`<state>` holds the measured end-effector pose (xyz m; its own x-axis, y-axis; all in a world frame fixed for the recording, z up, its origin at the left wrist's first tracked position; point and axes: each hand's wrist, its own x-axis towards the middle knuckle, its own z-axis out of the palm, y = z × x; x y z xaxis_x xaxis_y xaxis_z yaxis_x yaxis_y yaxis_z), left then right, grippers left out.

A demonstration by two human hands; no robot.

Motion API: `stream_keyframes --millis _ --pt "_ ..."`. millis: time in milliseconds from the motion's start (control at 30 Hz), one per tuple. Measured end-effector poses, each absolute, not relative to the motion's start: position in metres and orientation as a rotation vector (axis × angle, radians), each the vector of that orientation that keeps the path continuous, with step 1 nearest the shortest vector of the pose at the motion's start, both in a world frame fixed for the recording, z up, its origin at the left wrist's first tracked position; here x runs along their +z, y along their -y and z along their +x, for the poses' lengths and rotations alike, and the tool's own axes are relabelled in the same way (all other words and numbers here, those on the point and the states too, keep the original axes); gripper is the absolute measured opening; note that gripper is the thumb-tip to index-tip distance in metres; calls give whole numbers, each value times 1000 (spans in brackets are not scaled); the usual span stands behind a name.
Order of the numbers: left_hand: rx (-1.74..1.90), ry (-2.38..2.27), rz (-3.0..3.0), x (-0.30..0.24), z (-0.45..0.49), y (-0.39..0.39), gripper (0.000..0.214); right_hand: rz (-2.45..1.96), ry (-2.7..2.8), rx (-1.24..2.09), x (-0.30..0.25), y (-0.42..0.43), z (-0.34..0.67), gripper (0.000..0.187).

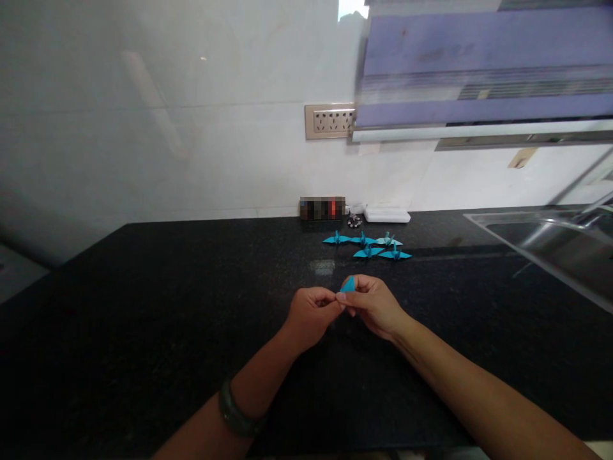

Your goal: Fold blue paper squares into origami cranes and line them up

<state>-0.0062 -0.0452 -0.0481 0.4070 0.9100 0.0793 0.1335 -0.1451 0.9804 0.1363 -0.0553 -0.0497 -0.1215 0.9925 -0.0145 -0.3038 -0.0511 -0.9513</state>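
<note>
A small piece of folded blue paper (348, 285) is held above the dark countertop, partly hidden by fingers. My right hand (378, 303) is closed on it, the thumb lying across its lower part. My left hand (311, 316) meets it from the left with thumb and forefinger pinched at the paper's lower edge, and the two hands touch there. Beyond the hands, several folded paper cranes (368, 252) stand in two rows with wings spread. Most are blue, and one pale crane (389, 240) sits at the right of the back row.
Against the tiled wall stand a dark box (322, 209) with a blurred front, a small beaded item (354, 221) and a white flat case (387, 215). A metal sink (575, 236) lies to the right. Above are a socket panel (330, 121) and a purple-faced hood (479, 45).
</note>
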Motion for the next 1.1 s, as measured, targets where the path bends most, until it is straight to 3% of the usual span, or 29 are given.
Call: stream_keyframes --millis 367,633,900,1000,1100 --pt "886 -974 1577 -47 -6 46 19 -958 1073 1381 -55 56 139 17" --pt "850 -922 1564 -49 -5 49 19 -985 1027 1365 -52 58 136 33" --pt "866 -927 1544 -51 -8 49 18 -997 1120 1341 -60 57 138 37" --pt "910 -1016 1496 -48 -8 48 19 -1008 1272 1291 -59 59 141 23" --pt "918 -994 1497 -45 -7 47 18 -1043 1281 1249 -56 60 143 23"
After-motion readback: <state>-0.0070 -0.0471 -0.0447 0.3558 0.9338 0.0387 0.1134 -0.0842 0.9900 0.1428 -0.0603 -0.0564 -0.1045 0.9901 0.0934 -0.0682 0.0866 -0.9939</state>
